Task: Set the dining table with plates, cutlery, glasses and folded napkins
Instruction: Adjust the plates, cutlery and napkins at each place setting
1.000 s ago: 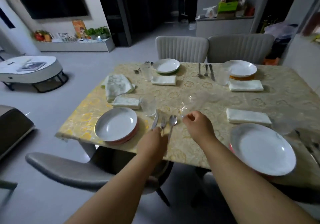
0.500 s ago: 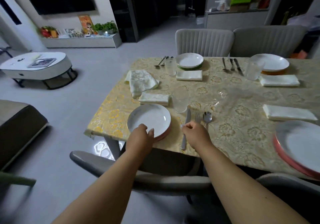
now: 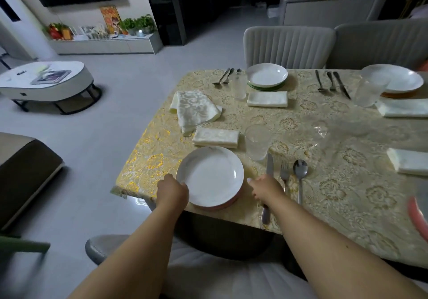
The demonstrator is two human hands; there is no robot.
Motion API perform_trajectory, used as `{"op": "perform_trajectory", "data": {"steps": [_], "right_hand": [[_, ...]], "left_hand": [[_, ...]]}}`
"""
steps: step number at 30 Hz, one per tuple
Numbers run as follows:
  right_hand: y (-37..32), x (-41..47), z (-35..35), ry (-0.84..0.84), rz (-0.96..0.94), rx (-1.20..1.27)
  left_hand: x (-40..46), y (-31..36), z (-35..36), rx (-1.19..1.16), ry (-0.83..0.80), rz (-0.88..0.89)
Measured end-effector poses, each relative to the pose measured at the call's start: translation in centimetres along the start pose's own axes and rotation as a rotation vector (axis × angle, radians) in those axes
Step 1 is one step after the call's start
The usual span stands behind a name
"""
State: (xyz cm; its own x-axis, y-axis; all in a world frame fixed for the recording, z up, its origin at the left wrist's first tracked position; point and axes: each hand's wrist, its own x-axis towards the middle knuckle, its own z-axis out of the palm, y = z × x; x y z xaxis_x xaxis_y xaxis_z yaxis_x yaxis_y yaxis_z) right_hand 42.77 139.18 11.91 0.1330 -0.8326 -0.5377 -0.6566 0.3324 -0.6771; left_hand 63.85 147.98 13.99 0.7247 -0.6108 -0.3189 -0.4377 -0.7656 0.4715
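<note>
- The left hand (image 3: 173, 192) grips the near-left rim of a round white plate (image 3: 209, 176), fingers curled over the edge.
- The right hand (image 3: 266, 188) lies just right of that plate, over the handle of a steel table knife (image 3: 269, 167); its fingers are curled, but whether they have hold of the knife or touch the plate cannot be told.
- The white plate sits on a pink under-plate (image 3: 228, 203), near the front edge of the table, on a gold floral tablecloth (image 3: 347, 189).
- Right of the knife lie a steel fork (image 3: 284, 171) and a steel spoon (image 3: 300, 173), side by side.
- A clear ribbed glass (image 3: 257, 141) stands just beyond the knife tip.
- A folded cream napkin (image 3: 216, 137) lies just behind the plate; a loosely bunched patterned cloth (image 3: 194, 110) lies behind that.
- At the far side, a white plate on a green one (image 3: 266, 75) has cutlery, a glass and a napkin nearby.
</note>
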Motion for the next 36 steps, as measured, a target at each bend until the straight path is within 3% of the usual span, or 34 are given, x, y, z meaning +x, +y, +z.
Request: {"op": "perform_trajectory", "data": {"steps": [5, 9, 20, 28, 36], "right_hand": [[-0.9, 0.8, 2.0, 0.018, -0.017, 0.028], [-1.6, 1.2, 3.3, 0.118, 0.000, 0.033], [-2.8, 2.4, 6.0, 0.261, 0.152, 0.085], [-1.5, 2.1, 4.3, 0.398, 0.131, 0.133], [-1.1, 2.1, 4.3, 0.425, 0.108, 0.036]], "left_hand": [[3.3, -1.0, 0.8, -0.040, -0.111, -0.067], [5.5, -1.3, 1.6, -0.107, -0.175, -0.006], [8.4, -1.3, 2.7, -0.024, -0.203, 0.062], [7.0, 0.1, 3.8, 0.056, -0.273, 0.114], [6.9, -0.3, 4.0, 0.026, -0.191, 0.223]]}}
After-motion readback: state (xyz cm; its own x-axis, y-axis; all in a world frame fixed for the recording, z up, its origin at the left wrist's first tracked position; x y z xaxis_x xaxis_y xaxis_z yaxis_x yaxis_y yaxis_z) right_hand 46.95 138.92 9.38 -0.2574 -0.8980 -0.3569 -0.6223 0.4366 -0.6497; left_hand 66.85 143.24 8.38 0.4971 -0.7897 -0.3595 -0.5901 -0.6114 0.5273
